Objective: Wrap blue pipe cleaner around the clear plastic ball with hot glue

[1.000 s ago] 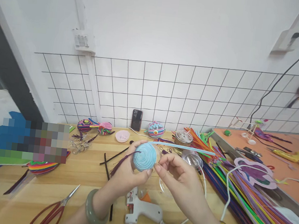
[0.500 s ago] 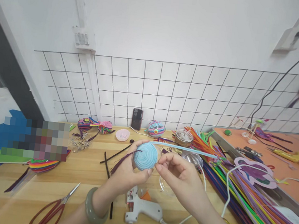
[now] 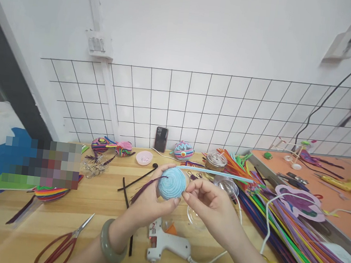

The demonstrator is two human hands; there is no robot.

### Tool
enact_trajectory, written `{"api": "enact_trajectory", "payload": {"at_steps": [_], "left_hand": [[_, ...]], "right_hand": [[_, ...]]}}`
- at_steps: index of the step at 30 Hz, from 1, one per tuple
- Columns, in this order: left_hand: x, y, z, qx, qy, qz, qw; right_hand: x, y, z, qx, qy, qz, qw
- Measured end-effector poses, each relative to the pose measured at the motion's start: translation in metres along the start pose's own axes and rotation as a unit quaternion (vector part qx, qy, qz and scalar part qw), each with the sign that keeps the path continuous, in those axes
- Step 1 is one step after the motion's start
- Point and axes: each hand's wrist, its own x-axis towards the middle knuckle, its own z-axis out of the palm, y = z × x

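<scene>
A light blue ball (image 3: 172, 183), coiled from fuzzy pipe cleaner, sits in my left hand (image 3: 150, 204), its fingers curled behind and the thumb along the lower edge. A dark purple tassel (image 3: 145, 189) hangs from the ball's left side across that hand. From the top of the ball a loose light blue strand (image 3: 215, 172) stretches right, over the table. My right hand (image 3: 209, 209) is closed in a pinch, thumb and forefinger meeting at the ball's right edge; what lies between the tips is hidden. Below both hands lies a white glue gun (image 3: 172, 245).
Red-handled scissors (image 3: 62, 245) lie at the front left, near black pipe cleaners (image 3: 125, 193). A thick bundle of coloured pipe cleaners (image 3: 291, 229) covers the right side. A phone (image 3: 161, 139), a pink bowl (image 3: 143, 158) and a striped ornament (image 3: 184, 151) line the back by the wall grid.
The ball has shifted very slightly to the right and turned a little in my left hand. My right hand keeps its pinch at the ball's edge.
</scene>
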Motion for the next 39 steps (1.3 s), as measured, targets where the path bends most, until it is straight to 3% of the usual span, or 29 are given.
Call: {"api": "enact_trajectory", "payload": {"at_steps": [7, 20, 30, 39], "left_hand": [[-0.0019, -0.0024, -0.0014, -0.030, -0.022, 0.016, 0.999], [0.0023, -0.0024, 0.0032, -0.004, 0.032, -0.012, 0.999], [0.0020, -0.0015, 0.0020, 0.006, 0.041, -0.022, 0.999], [0.0031, 0.0039, 0.0033, 0.024, 0.045, -0.025, 0.998]], "right_hand": [[-0.0008, 0.0008, 0.0000, 0.004, -0.002, 0.012, 1.000], [-0.0004, 0.0033, 0.0031, -0.018, 0.002, -0.001, 1.000], [0.0029, -0.0033, -0.0064, 0.024, -0.033, 0.010, 0.999], [0.0034, 0.0011, -0.0026, 0.008, -0.018, 0.018, 1.000]]}}
